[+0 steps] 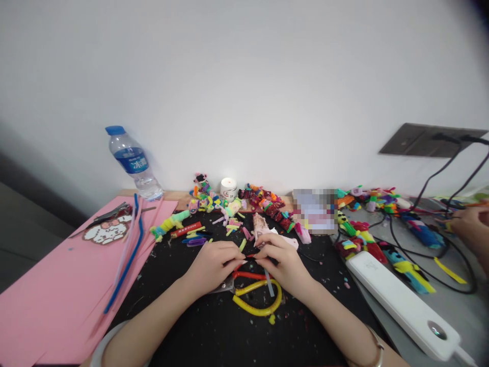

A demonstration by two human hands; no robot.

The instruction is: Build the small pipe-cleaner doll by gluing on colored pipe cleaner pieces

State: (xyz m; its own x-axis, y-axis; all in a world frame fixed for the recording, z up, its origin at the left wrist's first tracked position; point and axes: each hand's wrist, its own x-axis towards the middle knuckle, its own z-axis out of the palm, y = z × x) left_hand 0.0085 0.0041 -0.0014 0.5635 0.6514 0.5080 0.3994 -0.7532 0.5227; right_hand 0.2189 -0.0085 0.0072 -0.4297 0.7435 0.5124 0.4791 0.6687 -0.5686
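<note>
On a black mat littered with trimmings, a short red pipe-cleaner piece [250, 257] is pinched between the left hand [214, 265] and right hand [284, 262], seemingly mid-shaping, above the yellow-handled scissors [255, 295]

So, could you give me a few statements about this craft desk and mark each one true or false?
1. The water bottle lies flat on the pink sheet. False: it stands at the back by the wall, looking tilted in the wide-angle picture.
2. Both hands, the left hand and the right hand, pinch a thin red strand between them. True.
3. A yellow loop lies on the black mat just below the hands. True.
4. The white power strip sits left of the hands. False: it lies to their right.
5. Another person's hand shows at the right edge. True.
6. The blue stick rests on the black mat. False: it lies on the pink sheet.
</note>
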